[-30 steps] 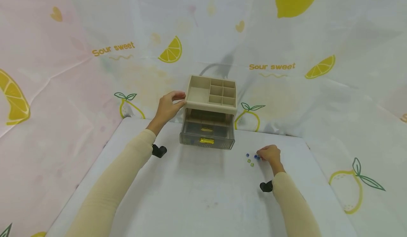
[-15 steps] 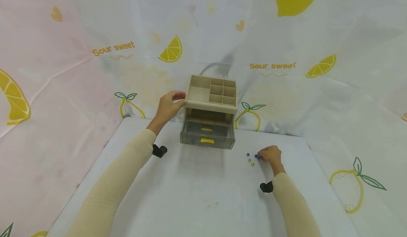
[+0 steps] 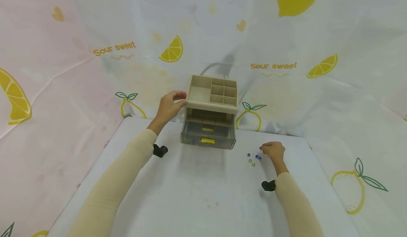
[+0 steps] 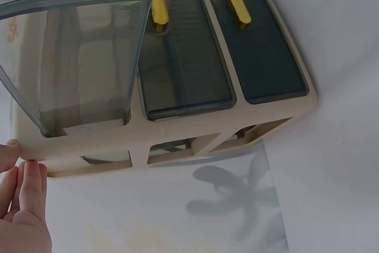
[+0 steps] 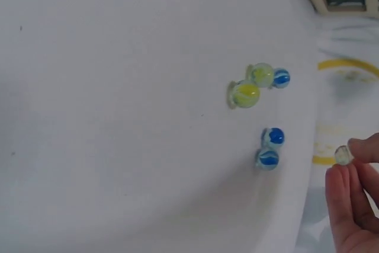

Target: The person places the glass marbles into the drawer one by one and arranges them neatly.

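From the head, one beige drawer organizer [image 3: 212,107] stands toward the back of the white table [image 3: 178,201], its top tray split into seven compartments: one large and six small. One smoky drawer [image 3: 208,138] is pulled out below the tray. The left hand [image 3: 168,106] is at the organizer's front left corner. Right of the organizer, five marbles lie on the table: three blue marbles [image 3: 257,156] and two yellow-green marbles [image 3: 253,165]. The right hand [image 3: 274,151] hovers just beyond them; what its fingers hold is too small to make out from here. Two cream sleeves [image 3: 127,175] show, and a lemon-print backdrop [image 3: 210,24] with "Sour sweet" printed twice.

From the left wrist, the left thumb and fingers pinch the organizer's edge, beside the pulled-out drawer. Two more drawers [image 4: 186,57] sit closed next to it, with two yellow handles [image 4: 237,5] in sight. Something green, cut off by the frame, shows in the open drawer.

From the right wrist, the right thumb and fingers pinch one clear marble [image 5: 343,155] — a sixth in all — apart from the others. The two yellow-green marbles lie close together with one blue just beside; the other two blues form a pair.
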`<action>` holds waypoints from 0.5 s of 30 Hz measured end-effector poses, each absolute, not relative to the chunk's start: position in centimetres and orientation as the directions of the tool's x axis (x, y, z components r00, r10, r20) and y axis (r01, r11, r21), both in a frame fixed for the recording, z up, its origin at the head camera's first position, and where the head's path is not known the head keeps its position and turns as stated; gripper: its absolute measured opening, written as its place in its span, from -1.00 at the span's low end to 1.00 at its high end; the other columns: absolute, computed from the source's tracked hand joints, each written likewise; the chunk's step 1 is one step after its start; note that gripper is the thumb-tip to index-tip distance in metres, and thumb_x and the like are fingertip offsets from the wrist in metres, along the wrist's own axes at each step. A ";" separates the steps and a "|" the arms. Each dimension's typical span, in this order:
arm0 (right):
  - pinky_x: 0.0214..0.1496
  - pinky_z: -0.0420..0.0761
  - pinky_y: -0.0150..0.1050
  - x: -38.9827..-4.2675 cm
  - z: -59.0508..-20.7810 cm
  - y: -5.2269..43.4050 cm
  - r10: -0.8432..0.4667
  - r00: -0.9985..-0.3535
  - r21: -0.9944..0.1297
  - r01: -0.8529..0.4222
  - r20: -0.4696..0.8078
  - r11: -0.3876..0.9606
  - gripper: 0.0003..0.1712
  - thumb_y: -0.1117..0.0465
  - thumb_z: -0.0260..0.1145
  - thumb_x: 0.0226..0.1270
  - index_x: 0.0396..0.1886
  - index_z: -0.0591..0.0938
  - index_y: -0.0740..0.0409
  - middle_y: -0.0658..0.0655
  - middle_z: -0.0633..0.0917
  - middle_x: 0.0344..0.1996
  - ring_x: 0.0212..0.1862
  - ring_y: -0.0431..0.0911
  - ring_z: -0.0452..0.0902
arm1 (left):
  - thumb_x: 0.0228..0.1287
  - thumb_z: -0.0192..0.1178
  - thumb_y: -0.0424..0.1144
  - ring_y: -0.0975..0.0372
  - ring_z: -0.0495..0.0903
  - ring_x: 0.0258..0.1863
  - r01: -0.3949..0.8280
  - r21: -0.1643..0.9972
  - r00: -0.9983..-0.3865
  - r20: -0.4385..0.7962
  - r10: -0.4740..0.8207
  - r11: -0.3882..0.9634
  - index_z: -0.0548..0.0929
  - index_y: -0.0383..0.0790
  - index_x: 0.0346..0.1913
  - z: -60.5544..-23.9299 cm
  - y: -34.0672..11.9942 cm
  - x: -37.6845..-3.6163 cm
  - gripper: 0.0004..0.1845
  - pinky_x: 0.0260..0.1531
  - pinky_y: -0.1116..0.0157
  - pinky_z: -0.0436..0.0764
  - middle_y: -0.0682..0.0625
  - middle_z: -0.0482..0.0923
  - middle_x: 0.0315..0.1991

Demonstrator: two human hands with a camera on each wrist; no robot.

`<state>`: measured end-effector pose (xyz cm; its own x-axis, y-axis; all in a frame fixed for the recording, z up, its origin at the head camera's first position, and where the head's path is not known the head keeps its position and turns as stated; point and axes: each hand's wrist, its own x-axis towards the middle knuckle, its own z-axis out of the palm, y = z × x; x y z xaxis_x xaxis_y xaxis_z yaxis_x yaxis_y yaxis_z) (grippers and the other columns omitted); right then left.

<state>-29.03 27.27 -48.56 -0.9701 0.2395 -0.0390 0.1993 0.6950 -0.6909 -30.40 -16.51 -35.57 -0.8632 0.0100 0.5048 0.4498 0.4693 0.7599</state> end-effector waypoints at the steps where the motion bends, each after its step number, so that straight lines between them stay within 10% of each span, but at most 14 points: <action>1: -0.18 0.58 -0.11 -29.1 -48.3 27.2 0.242 -0.970 -0.697 0.192 -0.027 0.691 -0.68 0.17 0.39 0.23 -0.16 0.72 0.36 0.23 0.76 -0.36 -0.25 0.07 0.66 | 0.24 0.34 -0.35 0.05 0.62 0.04 0.451 0.759 -0.863 0.506 0.011 0.469 0.61 -0.41 0.08 -35.5 -16.5 -30.4 -0.64 0.11 0.13 0.53 -0.19 0.65 0.00; 15: -0.33 0.57 -0.45 -29.3 -43.1 24.2 0.194 -0.954 -0.798 -0.068 0.227 0.599 -0.68 0.18 0.49 0.14 -0.14 0.75 0.26 0.22 0.76 -0.24 -0.23 0.03 0.72 | 0.25 0.33 -0.36 0.04 0.62 0.03 0.452 0.758 -0.862 0.507 0.010 0.471 0.62 -0.40 0.06 -35.5 -16.5 -30.3 -0.66 0.13 0.11 0.51 -0.20 0.66 -0.02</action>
<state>-29.29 24.18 -43.10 -0.9542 0.1942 0.2274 -0.0682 0.5992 -0.7977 -30.32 -16.51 -35.55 -0.8617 0.0100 0.5073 0.4517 0.4705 0.7580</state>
